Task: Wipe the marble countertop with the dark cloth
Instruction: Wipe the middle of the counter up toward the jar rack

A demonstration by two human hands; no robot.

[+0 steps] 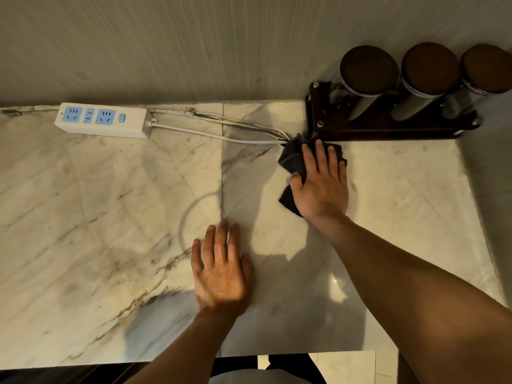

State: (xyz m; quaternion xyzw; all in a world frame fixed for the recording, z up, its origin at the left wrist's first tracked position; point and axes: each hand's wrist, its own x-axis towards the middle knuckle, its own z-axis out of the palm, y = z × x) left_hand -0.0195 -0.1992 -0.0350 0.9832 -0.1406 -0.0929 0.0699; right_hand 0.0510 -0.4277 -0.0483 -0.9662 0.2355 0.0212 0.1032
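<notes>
The marble countertop [110, 217] is pale with brown and grey veins and fills most of the view. My right hand [321, 184] presses flat on the dark cloth [291, 159], which is bunched on the counter just in front of the dark wooden rack. Most of the cloth is hidden under the palm; its edges show to the left and beyond the fingertips. My left hand [221, 267] lies flat on the bare marble nearer to me, fingers apart, holding nothing.
A white power strip [102, 120] with blue sockets lies at the back left, its cables [216, 131] running right to the cloth. A dark wooden rack [388, 128] holds three jars with brown lids [368, 70] against the wall. The counter's front edge [138, 364] is near me.
</notes>
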